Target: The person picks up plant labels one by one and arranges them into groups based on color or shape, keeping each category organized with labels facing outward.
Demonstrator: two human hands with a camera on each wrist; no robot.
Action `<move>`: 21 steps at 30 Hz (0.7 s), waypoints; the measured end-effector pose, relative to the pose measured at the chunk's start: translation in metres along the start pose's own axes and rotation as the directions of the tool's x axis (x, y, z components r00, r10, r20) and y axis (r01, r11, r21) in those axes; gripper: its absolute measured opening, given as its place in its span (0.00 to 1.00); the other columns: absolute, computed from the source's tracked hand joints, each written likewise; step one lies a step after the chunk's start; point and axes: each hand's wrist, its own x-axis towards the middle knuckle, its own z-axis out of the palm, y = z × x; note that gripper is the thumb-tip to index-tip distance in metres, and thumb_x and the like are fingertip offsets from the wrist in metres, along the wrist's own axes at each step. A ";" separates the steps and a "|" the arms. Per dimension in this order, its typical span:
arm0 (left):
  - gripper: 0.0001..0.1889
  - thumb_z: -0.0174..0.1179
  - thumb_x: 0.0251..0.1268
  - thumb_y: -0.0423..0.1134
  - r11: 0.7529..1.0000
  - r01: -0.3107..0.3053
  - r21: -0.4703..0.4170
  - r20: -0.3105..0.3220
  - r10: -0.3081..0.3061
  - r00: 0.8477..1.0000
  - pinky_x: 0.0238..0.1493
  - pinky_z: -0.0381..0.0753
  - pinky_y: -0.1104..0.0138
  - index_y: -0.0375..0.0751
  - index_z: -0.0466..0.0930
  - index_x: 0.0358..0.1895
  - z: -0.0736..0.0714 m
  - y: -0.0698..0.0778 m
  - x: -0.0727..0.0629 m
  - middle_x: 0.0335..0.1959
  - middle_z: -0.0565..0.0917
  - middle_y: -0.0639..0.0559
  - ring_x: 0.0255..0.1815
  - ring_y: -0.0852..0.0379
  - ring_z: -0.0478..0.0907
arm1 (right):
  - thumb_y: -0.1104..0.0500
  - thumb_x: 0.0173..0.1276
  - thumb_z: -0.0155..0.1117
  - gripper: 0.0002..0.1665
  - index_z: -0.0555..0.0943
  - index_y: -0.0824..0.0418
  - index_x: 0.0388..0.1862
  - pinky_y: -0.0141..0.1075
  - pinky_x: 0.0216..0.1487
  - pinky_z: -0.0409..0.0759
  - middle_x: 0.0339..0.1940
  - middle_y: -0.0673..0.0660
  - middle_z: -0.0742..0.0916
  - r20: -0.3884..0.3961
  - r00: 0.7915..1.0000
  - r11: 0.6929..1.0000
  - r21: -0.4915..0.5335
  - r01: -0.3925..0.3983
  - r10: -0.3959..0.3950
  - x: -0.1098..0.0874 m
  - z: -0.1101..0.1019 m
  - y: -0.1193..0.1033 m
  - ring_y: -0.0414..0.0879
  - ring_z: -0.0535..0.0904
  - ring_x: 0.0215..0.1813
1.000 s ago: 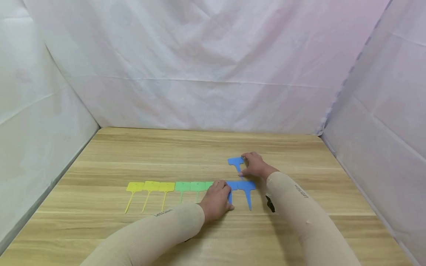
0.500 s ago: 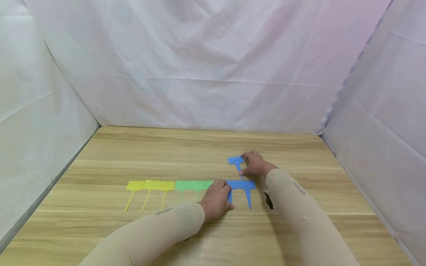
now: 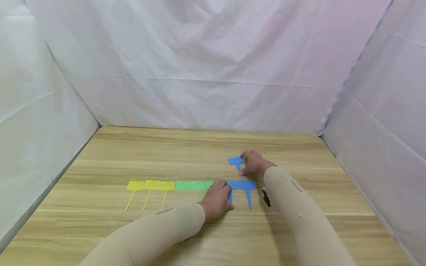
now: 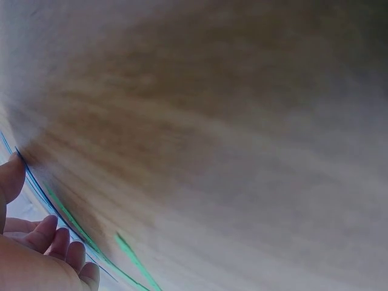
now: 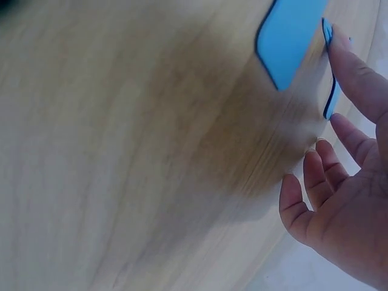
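A row of T-shaped plant labels lies flat on the wooden table in the head view: yellow labels (image 3: 152,185), green labels (image 3: 198,185) and blue ones, heads side by side. My left hand (image 3: 216,199) covers part of the green-blue stretch. Its thumb sits at the stem end of a blue plant label (image 3: 233,184) and its fingers at the head. Right of that lies another blue label (image 3: 246,185), untouched. Behind the row, my right hand (image 3: 254,163) holds a further blue plant label (image 3: 236,161) between thumb and forefinger, at stem and head; other fingers bend loosely (image 5: 309,176).
White cloth (image 3: 213,66) hangs behind the table and at both sides. The wooden table top (image 3: 133,147) reaches back to the cloth. A black object (image 3: 266,198) shows beneath the right forearm sleeve.
The right forearm has shifted slightly left, while its hand and blue label stay nearly in place. The left hand and the row of labels show no visible change.
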 end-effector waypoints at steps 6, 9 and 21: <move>0.24 0.65 0.60 0.52 1.000 -0.004 0.017 0.000 0.004 1.000 0.62 0.67 0.63 0.38 0.75 0.51 0.002 0.001 0.000 0.53 0.72 0.49 0.54 0.53 0.65 | 0.53 0.53 0.78 0.46 0.65 0.67 0.65 0.52 0.65 0.65 0.63 0.67 0.69 -0.026 1.000 1.000 0.026 -0.013 0.014 0.000 0.001 0.002 0.62 0.63 0.64; 0.24 0.65 0.60 0.52 1.000 -0.001 0.011 0.009 0.001 1.000 0.61 0.67 0.63 0.38 0.75 0.51 0.001 0.002 0.000 0.53 0.72 0.49 0.53 0.53 0.65 | 0.55 0.53 0.78 0.44 0.65 0.69 0.62 0.50 0.60 0.69 0.58 0.66 0.72 -0.053 0.998 0.997 0.075 -0.019 0.023 -0.001 0.003 0.002 0.59 0.67 0.58; 0.24 0.66 0.60 0.51 1.000 0.001 -0.005 0.003 -0.001 1.000 0.61 0.67 0.63 0.38 0.75 0.51 -0.001 0.001 0.001 0.54 0.72 0.48 0.53 0.52 0.66 | 0.64 0.56 0.75 0.44 0.55 0.66 0.61 0.49 0.60 0.70 0.57 0.72 0.74 -0.076 0.997 0.962 0.272 0.028 -0.007 -0.003 0.007 0.000 0.61 0.73 0.57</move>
